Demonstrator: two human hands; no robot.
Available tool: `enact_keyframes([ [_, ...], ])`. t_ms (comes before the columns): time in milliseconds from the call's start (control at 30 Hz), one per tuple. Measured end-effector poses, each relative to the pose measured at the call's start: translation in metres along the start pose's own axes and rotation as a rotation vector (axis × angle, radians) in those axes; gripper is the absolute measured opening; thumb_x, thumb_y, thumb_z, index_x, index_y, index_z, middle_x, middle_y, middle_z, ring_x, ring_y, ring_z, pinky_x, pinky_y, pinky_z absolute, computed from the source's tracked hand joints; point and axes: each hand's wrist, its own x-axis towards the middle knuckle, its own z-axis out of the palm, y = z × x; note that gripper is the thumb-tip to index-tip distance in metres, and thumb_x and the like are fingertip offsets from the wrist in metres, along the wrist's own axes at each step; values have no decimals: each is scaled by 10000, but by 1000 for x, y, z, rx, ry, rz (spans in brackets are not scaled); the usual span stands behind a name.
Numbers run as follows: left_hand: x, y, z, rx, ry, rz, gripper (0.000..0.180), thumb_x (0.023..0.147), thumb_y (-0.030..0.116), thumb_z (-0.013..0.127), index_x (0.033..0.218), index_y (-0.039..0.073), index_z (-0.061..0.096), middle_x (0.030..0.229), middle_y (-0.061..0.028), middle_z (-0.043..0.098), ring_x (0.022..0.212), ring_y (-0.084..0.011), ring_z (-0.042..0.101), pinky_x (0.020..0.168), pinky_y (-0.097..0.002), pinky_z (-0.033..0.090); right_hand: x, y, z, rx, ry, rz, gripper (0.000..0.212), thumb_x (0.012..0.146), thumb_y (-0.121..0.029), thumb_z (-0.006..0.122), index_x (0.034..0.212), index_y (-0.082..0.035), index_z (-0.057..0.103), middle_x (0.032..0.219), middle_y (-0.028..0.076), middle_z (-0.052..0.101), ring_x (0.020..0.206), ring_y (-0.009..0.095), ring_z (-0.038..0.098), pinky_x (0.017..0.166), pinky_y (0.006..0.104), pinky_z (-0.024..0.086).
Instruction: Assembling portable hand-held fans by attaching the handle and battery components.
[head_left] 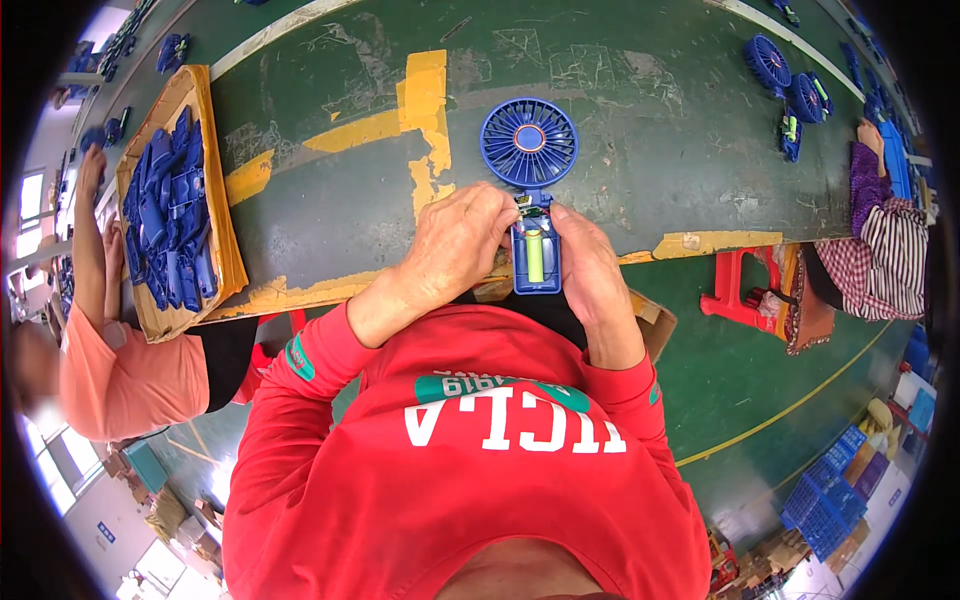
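Observation:
A blue handheld fan (492, 140) lies at the table's near edge, its round grille pointing away from me. The open handle shell (536, 290) shows a light green battery cell (535, 258) and a small circuit board with wires above it. My right hand (592, 262) grips the handle from its right side, thumb near the board. On the left, my left hand (455, 235) is closed in a pinch at the circuit board; whatever lies between its fingertips is too small to name.
A cardboard box (228, 250) of blue plastic shells stands at the table's left. More blue fans (768, 65) lie at the far right. A person in an orange shirt (130, 375) is on the left; another in a striped garment (890, 260) is on the right, near a red stool (735, 290).

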Motion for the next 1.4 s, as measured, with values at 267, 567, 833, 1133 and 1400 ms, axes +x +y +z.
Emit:
enact_keyframes([
  [267,5,5,-6,-36,7,74,177,784,-28,600,944,0,529,800,-113,579,642,-253,602,552,-334,480,0,1,-3,-29,-35,-9,309,966,-210,392,1076,46,527,962,100,620,857,134,607,771,258,487],
  [567,3,7,-10,142,-62,275,417,676,-21,652,1085,-27,569,908,-142,584,746,-289,610,613,-344,518,-4,-3,-6,18,-73,-3,265,942,-149,430,1120,31,509,979,80,610,849,116,600,755,250,494],
  [833,5,22,-15,256,-205,292,508,628,30,644,1112,-67,526,995,-167,544,825,-302,587,658,-362,517,-5,1,-9,-122,-117,-12,306,899,-30,479,1201,20,482,1030,46,592,908,72,564,779,216,469],
  [1133,15,23,-16,313,-338,257,463,641,34,629,1080,-78,534,995,-157,539,828,-299,577,663,-354,505,-6,2,-6,-198,-104,-50,301,908,-51,474,1202,15,484,1038,35,587,914,75,552,791,229,456],
  [1400,9,17,-15,45,-172,163,397,649,-15,630,1039,-38,558,896,-129,536,831,-316,575,658,-379,493,4,-2,-18,96,-31,59,270,941,-199,448,1047,32,538,991,111,603,875,169,611,744,322,525],
])
